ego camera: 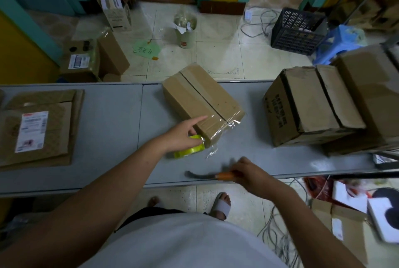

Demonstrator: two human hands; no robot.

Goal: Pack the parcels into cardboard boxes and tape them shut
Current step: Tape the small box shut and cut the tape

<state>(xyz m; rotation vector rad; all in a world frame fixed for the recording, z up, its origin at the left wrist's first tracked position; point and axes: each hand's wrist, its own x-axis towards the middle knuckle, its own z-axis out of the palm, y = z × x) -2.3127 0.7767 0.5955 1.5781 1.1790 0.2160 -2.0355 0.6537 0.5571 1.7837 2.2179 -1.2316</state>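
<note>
Your left hand (183, 136) holds the yellow-green tape roll (191, 152) beside the brown cardboard box (203, 99), while your right hand (252, 172) grips an orange-handled cutter (224, 176), likely to cut the tape.

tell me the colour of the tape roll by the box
Yellow-green; the tape roll shows best in the head view.

- The cardboard box (203, 103) lies skewed on the desk (108, 138) just beyond your left grip (183, 136), flaps closed, clear tape over its near end.
- The yellow-cored tape roll (190, 151) sits clasped under that grip, against the box's near corner.
- The orange-handled cutter (224, 176), blurred, is in your right grip (252, 174).
</note>
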